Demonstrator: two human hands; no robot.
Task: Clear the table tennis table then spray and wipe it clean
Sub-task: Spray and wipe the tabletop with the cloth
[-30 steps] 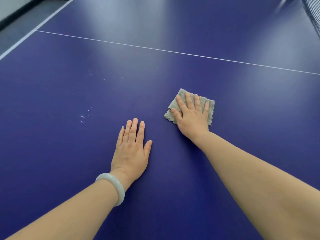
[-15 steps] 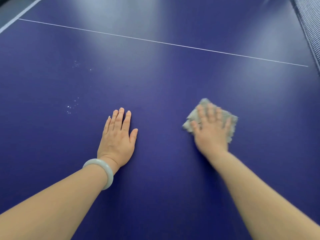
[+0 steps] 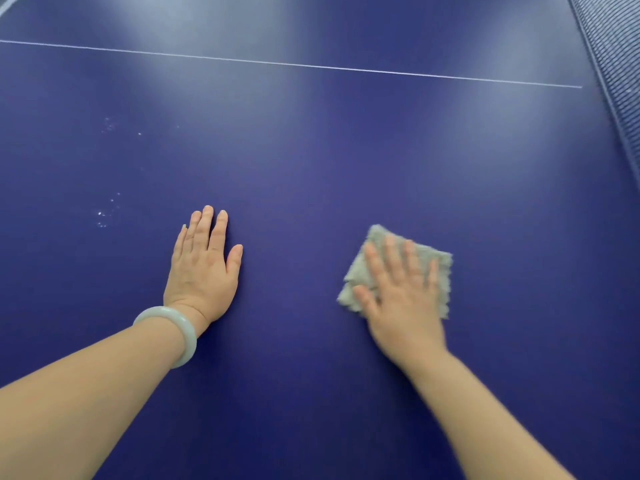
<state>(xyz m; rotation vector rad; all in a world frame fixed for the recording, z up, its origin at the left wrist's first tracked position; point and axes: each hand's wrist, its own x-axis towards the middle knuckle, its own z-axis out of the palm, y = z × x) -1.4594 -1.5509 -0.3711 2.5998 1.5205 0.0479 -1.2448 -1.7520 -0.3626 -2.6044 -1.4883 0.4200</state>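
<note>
right hand (image 3: 403, 299) flat, pressing grey cloth (image 3: 438, 268) on table (image 3: 311, 161) — left hand (image 3: 204, 268) flat, empty

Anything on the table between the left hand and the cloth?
No. In the head view only bare blue table lies between the left hand and the cloth under the right hand.

Two bare forearms, without sleeves, enter from the lower edge. The left wrist carries a smooth, pale, milky-white bangle (image 3: 173, 332), round in section and unmarked, sitting just behind the left hand (image 3: 204, 268). The right hand (image 3: 401, 299) and wrist carry no ornament; its outline is blurred.
</note>
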